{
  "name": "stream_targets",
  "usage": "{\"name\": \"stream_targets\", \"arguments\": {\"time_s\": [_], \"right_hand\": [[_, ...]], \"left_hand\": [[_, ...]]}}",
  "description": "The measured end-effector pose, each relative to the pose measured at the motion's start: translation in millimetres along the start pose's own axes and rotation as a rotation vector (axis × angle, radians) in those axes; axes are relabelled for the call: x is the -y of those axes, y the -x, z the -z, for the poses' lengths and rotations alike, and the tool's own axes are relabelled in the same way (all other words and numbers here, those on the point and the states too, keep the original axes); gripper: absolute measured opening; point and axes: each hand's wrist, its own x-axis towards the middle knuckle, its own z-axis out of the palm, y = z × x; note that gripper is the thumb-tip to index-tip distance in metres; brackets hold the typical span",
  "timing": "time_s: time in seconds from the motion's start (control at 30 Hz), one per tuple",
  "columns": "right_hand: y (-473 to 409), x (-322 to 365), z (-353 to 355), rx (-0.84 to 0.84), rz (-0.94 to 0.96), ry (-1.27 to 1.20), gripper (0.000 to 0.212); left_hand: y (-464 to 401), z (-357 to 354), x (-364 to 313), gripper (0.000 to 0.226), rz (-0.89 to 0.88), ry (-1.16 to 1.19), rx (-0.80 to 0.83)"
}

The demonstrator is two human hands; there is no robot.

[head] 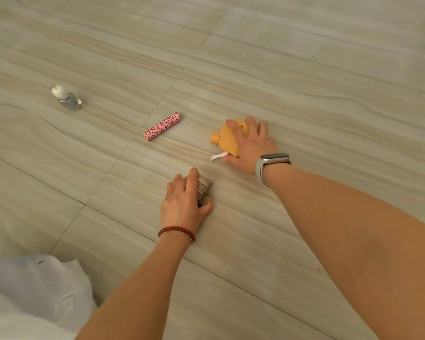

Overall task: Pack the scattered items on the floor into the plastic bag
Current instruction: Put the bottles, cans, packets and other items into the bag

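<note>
In the head view, both bare arms reach out over a pale beige tiled floor [304,69] with wavy wood-like streaks and thin dark grout lines.

The left hand [184,204], with a dark red beaded bracelet [176,232] at the wrist, lies over a small brown cylindrical object with pale bands [204,188]. The fingers curl across its top and the thumb presses at its near side, so the hand is clasped around it while it rests on the floor. What the object is I cannot tell; it may be a small roll or container.

The right hand [249,146], wearing a silver smartwatch on a light grey strap [271,161], is spread over a flat orange plastic item with a short spout-like tab [225,141]. The fingers wrap over its far edge and the thumb sits at its near corner, gripping it against the floor. A short white cord loop [217,157] sticks out from under the thumb.

To the left of the orange item, apart from both hands, a pink cylindrical tube printed with dark heart spots [162,128] lies on its side, across a grout line. Farther left and well apart, a small silver-grey glittery bottle with a white top [66,98] lies tilted on the tile.

At the lower left corner, a translucent white plastic bag [35,285] sits crumpled on the floor, near the left forearm and well apart from all four items.
</note>
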Motion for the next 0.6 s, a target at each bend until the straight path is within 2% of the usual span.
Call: {"name": "stream_targets", "arguments": {"time_s": [0.1,0.23,0.37,0.5,0.6], "right_hand": [[16.8,-5.3,6.8,0.049,-0.094,-0.033,0.087],[63.4,-7.8,6.6,0.027,-0.102,0.106,0.074],[111.8,-5.2,6.7,0.09,-0.149,0.128,0.072],[159.9,7.3,-0.3,0.148,-0.184,0.003,0.071],[191.1,27.4,2.5,0.241,-0.25,-0.101,0.073]], "left_hand": [[-0.7,6.3,-2.8,0.065,0.009,0.033,0.081],[-0.9,12.6,-3.8,0.067,0.026,0.099,0.158],[22.6,22.1,0.7,0.068,0.066,0.193,0.277],[78.5,38.4,9.2,0.071,0.029,0.207,0.375],[108.9,76.0,15.0,0.073,0.027,0.234,0.357]]}}
